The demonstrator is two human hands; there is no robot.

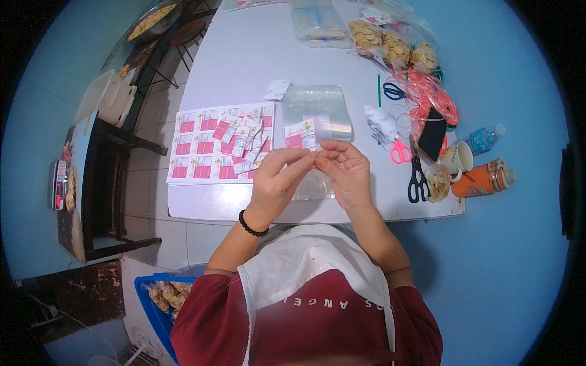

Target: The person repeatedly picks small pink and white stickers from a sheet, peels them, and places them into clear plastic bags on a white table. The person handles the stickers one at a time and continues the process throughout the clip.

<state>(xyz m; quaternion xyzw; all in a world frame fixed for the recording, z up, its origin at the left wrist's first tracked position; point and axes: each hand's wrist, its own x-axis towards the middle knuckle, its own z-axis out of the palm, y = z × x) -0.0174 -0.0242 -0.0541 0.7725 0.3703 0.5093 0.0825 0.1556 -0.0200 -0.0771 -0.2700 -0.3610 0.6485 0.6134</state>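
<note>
My left hand (278, 177) and my right hand (349, 174) meet at their fingertips over the table's near side. Between them they pinch the lower edge of a small pink-and-white printed label (300, 135). Beneath it lies a stack of clear plastic bags (316, 103), partly hidden by my hands. To the left, several loose cut labels (242, 137) are heaped on sheets of printed labels (187, 145). A white paper packet (277, 89) overlaps the bag stack's upper left corner.
On the right are pink-handled scissors (401, 152), black-handled scissors (416, 183), a phone (432, 135), a mug (458, 158), an orange bottle (480, 180) and pink plastic twine (423, 89). Bags of round chips (396, 48) stand behind. A blue crate (153, 311) is at lower left.
</note>
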